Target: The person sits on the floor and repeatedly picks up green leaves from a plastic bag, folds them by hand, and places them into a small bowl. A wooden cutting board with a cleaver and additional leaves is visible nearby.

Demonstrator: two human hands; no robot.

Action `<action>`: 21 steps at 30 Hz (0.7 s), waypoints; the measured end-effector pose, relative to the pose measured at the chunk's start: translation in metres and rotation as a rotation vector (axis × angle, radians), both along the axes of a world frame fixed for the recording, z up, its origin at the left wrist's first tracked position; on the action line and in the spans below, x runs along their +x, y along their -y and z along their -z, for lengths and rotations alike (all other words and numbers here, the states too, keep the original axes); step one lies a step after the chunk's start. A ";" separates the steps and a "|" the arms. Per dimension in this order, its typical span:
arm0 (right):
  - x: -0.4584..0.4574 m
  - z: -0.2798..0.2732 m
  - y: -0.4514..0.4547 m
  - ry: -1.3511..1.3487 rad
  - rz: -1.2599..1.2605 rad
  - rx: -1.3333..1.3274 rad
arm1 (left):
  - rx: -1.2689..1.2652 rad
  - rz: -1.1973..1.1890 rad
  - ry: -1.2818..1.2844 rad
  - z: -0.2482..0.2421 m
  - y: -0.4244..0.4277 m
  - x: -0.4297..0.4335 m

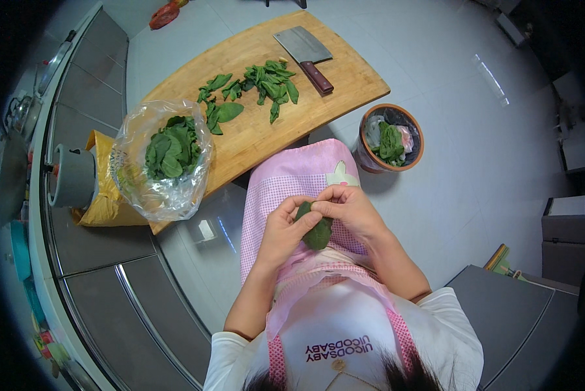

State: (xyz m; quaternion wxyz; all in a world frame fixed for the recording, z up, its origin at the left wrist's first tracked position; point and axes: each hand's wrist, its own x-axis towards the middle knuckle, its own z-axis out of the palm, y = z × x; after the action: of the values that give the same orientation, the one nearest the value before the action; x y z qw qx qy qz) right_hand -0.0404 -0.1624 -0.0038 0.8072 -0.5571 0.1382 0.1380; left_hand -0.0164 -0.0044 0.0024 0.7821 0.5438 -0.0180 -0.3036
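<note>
Above my lap, both hands pinch one dark green leaf (318, 235) between thumbs and fingers. My left hand (288, 227) grips its left side, while my right hand (348, 210) pinches the upper end. Fingers cover part of the leaf. Before me, picked green leaves (272, 85) lie scattered on a wooden board (253, 146). On the board's left end an open clear plastic bag (175, 203) holds a heap of leaves (172, 151). A cleaver (303, 46) with a dark red handle rests flat at the board's far right.
Right of the board stands a lined bin (418, 122) with greens and wrappers inside. A yellow bag (101, 205) and a grey cylindrical container (75, 176) are by the left cabinets (101, 239). A red bag (164, 17) lies on the floor at the far left.
</note>
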 end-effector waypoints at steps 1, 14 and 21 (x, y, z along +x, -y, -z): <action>0.000 0.000 -0.001 0.003 -0.007 -0.006 | 0.049 0.002 0.015 0.001 0.000 0.001; 0.003 0.010 -0.001 0.021 0.022 0.048 | 0.142 -0.098 0.024 0.006 -0.004 0.008; 0.009 0.017 -0.005 0.041 -0.004 0.018 | 0.131 -0.159 0.071 0.005 -0.006 0.010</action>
State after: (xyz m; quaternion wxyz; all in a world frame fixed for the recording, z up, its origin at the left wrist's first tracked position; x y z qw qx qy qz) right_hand -0.0314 -0.1577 -0.0211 0.8146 -0.5526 0.1194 0.1292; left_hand -0.0067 0.0016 -0.0028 0.7654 0.6039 0.0173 -0.2216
